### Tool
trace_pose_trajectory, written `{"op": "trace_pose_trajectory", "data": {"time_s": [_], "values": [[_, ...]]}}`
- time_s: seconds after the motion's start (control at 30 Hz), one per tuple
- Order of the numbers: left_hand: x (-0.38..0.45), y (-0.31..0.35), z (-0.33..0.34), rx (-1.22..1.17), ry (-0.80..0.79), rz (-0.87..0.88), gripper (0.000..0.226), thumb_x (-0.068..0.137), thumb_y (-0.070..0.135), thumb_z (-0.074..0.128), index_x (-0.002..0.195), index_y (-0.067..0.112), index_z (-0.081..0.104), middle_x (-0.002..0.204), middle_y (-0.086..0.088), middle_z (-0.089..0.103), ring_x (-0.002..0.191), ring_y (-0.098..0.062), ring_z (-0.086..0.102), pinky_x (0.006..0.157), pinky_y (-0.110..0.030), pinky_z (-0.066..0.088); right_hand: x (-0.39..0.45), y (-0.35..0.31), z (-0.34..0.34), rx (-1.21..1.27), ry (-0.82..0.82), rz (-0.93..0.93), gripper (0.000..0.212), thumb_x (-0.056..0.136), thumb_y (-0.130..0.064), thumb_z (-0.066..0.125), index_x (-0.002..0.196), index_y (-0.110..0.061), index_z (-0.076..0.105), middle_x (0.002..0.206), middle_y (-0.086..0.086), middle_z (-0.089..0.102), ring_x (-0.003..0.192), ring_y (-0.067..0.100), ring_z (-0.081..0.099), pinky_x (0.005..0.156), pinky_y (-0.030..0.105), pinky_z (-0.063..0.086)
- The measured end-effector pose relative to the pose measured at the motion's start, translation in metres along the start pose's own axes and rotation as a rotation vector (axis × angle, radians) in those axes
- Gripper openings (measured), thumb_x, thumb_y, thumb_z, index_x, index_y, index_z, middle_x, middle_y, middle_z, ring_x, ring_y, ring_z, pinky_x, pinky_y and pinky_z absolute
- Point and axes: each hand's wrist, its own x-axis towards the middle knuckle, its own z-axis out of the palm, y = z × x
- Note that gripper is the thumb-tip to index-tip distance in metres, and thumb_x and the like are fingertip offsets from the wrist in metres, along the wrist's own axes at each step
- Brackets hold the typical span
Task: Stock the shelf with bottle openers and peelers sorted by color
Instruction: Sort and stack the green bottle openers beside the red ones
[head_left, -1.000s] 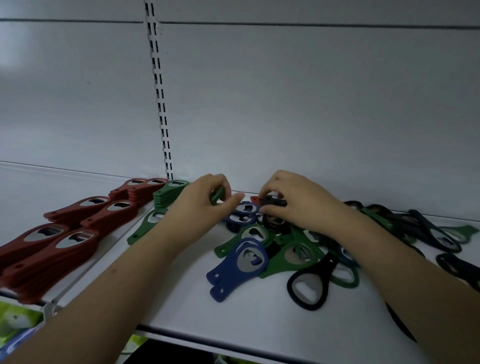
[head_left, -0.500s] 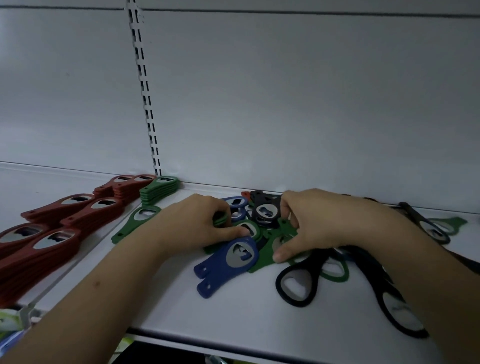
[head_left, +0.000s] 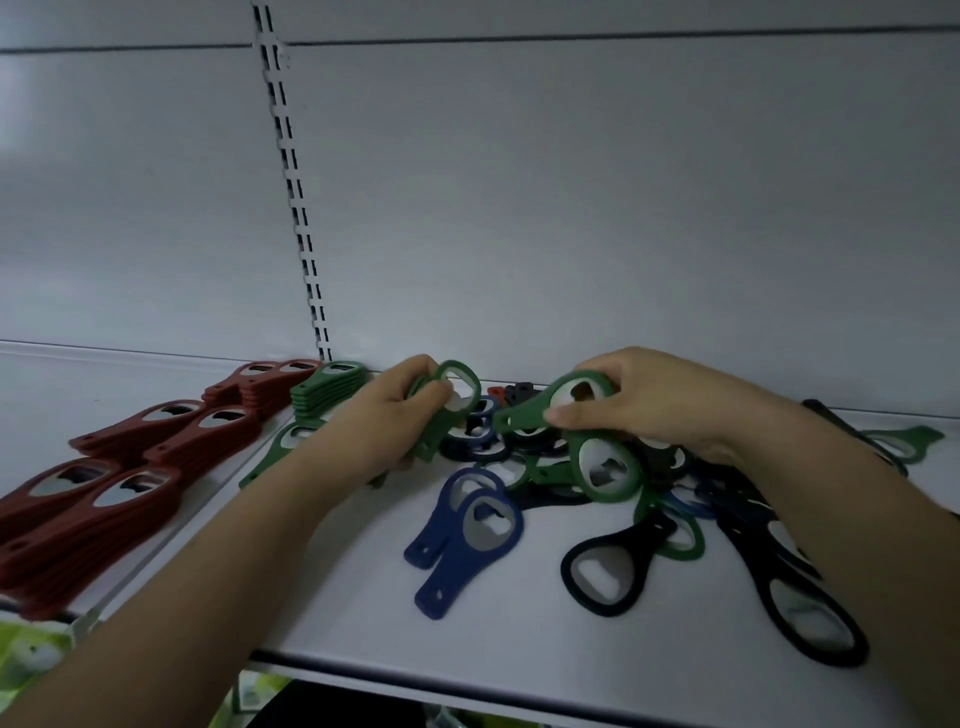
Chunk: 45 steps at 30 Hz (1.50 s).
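White store shelf (head_left: 322, 613). Red opener stacks (head_left: 104, 499) and green stack (head_left: 327, 387) sorted beyond left hand (head_left: 384, 426). I see both hands gripping green openers (head_left: 550, 410); right hand (head_left: 649, 405) over mixed pile (head_left: 597, 499), unsorted.

Grey back panel (head_left: 597, 197) behind the goods, one horizontal seam near top. Slotted upright strip (head_left: 297, 208) runs down it, left of centre, slightly slanted in view. Below the front edge, lower left: green-and-white packaged goods (head_left: 31, 654), blurred; contents not legible. Lighting dim.
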Motion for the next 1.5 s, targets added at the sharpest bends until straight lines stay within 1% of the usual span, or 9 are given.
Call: {"op": "trace_pose_trajectory", "data": {"time_s": [0.17,0.37,0.47,0.57,0.8,0.93,1.1,1.27,1.5], "values": [[-0.005,0.013,-0.002,-0.518,-0.085,-0.084,0.006,0.102,0.011,0.043,0.104,0.007,0.048,0.097,-0.015,0.075,0.061,-0.026,0.068,0.044,-0.027,0.048,0.007,0.001,0.008,0.404,0.062,-0.044,0.024,0.094,-0.029,0.064,0.111,-0.013,0.068,0.095,0.008,0.077,0.082,0.022,0.075,0.067,0.032,0.061],[-0.001,0.007,-0.002,-0.736,-0.155,-0.196,0.015,0.094,0.0,0.042,0.105,0.008,0.048,0.082,-0.012,0.054,0.049,-0.016,0.044,0.038,-0.023,0.037,0.011,-0.001,0.017,0.57,0.079,-0.147,0.023,0.096,-0.023,0.061,0.112,-0.009,0.069,0.103,0.006,0.076,0.099,0.021,0.073,0.088,0.03,0.058],[-0.001,0.007,-0.002,-0.724,-0.182,-0.21,0.025,0.1,0.015,0.046,0.12,0.017,0.06,0.074,-0.005,0.05,0.048,-0.012,0.04,0.035,-0.019,0.03,0.012,-0.002,0.023,0.646,0.191,-0.154,0.022,0.092,-0.027,0.067,0.106,-0.012,0.073,0.101,0.004,0.076,0.097,0.021,0.072,0.091,0.032,0.056],[-0.004,0.011,0.001,-0.666,-0.167,-0.268,0.035,0.102,0.043,0.045,0.106,0.012,0.06,0.075,-0.006,0.063,0.053,-0.017,0.061,0.035,-0.02,0.039,0.012,-0.007,0.029,0.664,0.392,-0.244,0.015,0.089,-0.023,0.071,0.098,-0.012,0.075,0.088,0.006,0.076,0.082,0.019,0.071,0.084,0.033,0.06],[-0.005,0.016,-0.001,-0.983,-0.108,-0.378,0.062,0.096,0.05,0.049,0.122,-0.006,0.053,0.099,-0.031,0.071,0.076,-0.033,0.074,0.051,-0.029,0.06,0.012,-0.017,0.058,0.148,0.348,-0.525,0.022,0.084,-0.017,0.076,0.104,-0.027,0.079,0.094,-0.018,0.074,0.091,0.002,0.069,0.085,0.019,0.054],[-0.001,0.009,-0.003,-0.959,-0.017,-0.397,0.031,0.095,0.025,0.064,0.104,-0.003,0.057,0.079,-0.022,0.072,0.065,-0.027,0.072,0.057,-0.033,0.062,0.014,-0.011,0.062,-0.092,0.338,-0.6,0.032,0.084,-0.014,0.076,0.11,-0.034,0.076,0.101,-0.027,0.069,0.101,-0.004,0.063,0.091,0.016,0.049],[0.002,0.006,-0.009,-1.153,0.024,-0.392,0.026,0.098,0.006,0.049,0.119,0.003,0.063,0.107,-0.027,0.068,0.071,-0.027,0.072,0.049,-0.034,0.06,0.003,-0.018,0.046,0.089,0.139,-0.491,0.017,0.089,-0.028,0.066,0.101,-0.036,0.075,0.095,-0.015,0.075,0.089,-0.002,0.067,0.083,0.015,0.051],[0.002,0.002,-0.006,-1.015,-0.153,-0.413,0.028,0.097,0.033,0.058,0.106,0.008,0.064,0.075,-0.011,0.059,0.052,-0.015,0.058,0.042,-0.023,0.053,-0.001,-0.019,0.022,0.312,0.148,-0.381,0.017,0.088,-0.027,0.069,0.1,-0.015,0.066,0.081,0.004,0.077,0.058,0.013,0.059,0.06,0.022,0.05],[-0.006,0.011,0.003,-0.804,-0.347,-0.342,0.057,0.095,0.056,0.044,0.123,0.009,0.061,0.094,-0.018,0.074,0.07,-0.023,0.073,0.053,-0.026,0.06,0.019,-0.016,0.046,0.01,0.194,-0.391,0.033,0.082,-0.049,0.073,0.114,-0.042,0.067,0.066,-0.001,0.067,0.055,0.003,0.053,0.062,0.02,0.045]]}}
